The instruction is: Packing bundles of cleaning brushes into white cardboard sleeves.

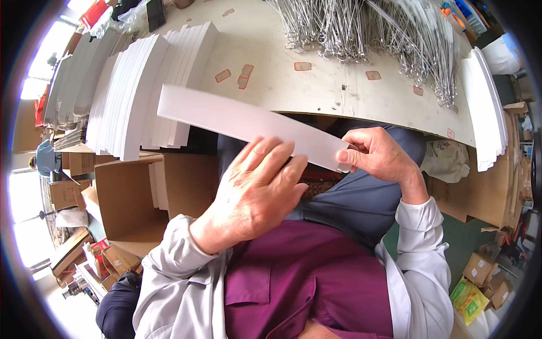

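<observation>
Head view: our right hand [377,152] pinches a slim white carton [243,116] by one end; our half-curled left hand [251,195] blurs alongside, its hold unclear; open tabletop [288,87] lies past the front edge [384,117].

Workshop, of the hand-work kind. Evidence: desk [265,73], pale, worn, with red-edged patches; metal wire rods [322,28], loop-ended, heaped in quantity; stacks of long white pieces [127,96], in rows; cardboard carton [127,198], large, open, beside desk; smaller boxes [480,268], brown, lower right.
</observation>
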A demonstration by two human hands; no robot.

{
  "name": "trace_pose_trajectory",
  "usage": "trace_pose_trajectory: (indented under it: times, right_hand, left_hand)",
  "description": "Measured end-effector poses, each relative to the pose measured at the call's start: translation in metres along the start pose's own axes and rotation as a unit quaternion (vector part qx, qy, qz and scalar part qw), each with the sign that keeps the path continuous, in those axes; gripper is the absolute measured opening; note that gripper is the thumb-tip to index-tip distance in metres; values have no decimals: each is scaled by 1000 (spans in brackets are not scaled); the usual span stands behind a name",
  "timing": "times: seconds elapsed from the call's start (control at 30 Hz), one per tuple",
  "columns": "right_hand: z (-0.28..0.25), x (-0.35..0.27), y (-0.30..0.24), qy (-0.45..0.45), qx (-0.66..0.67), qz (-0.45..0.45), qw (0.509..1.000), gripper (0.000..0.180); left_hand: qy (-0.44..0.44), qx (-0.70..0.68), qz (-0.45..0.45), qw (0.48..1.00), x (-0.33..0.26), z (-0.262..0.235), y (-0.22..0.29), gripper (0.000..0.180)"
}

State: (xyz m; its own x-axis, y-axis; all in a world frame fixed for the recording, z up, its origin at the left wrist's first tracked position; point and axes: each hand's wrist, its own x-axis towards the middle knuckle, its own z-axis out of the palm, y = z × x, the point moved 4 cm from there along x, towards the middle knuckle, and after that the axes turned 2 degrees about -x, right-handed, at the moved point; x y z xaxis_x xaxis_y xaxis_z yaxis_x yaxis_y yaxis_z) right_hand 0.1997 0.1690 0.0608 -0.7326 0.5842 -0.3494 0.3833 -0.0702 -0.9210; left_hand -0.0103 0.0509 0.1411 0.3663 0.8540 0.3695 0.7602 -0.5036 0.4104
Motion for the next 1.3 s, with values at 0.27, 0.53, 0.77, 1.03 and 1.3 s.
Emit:
trace_pose_trajectory:
  times: [0.27,0.53,0.77,1.03,1.3]
  right_hand:
    - [27,15,-13,-82,-193,-12,978,28]
    - [15,2,-28,37,-338,-75,938,44]
    - [-34,-15,-7,270,-387,-78,878,45]
    - [38,16,17,240,-125,-161,949,34]
    - [35,7,45,211,207,-59,954,33]
  left_hand:
    - [-166,117,-44,978,2,54,-15,68]
    - [-99,5,-152,983,-22,60,-23,42]
    - [-70,-6,-189,979,-36,64,-39,41]
    - [-61,6,-183,981,-33,90,-43,42]
    - [-50,-2,-221,974,-45,95,-54,40]
